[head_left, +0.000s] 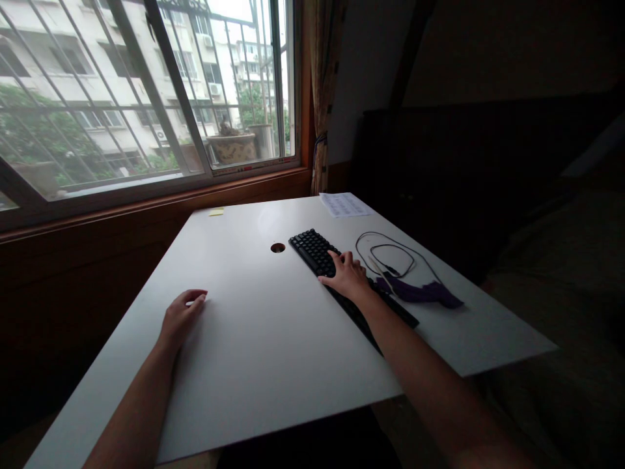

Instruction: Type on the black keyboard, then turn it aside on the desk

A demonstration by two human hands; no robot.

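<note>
A black keyboard point(312, 251) lies slantwise on the white table point(244, 365), right of its middle. Across it rests my right hand point(347, 277), the thumb at the near long edge and the fingers reaching over the keys toward the far edge. The hand and forearm hide part of the keys. On the left of the table my left hand point(181, 318) rests on its side, fingers curled in and thumb against them; nothing shows in it. Just beyond the keyboard are a dark purple cloth point(424, 293) and a thin looped cable point(385, 241).
A printed paper sheet point(344, 204) lies at the far right corner, a yellow sticky note point(216, 212) at the far left. The tabletop has a round cable hole point(278, 247). Behind stand a barred window point(146, 98) and a tied curtain point(322, 98).
</note>
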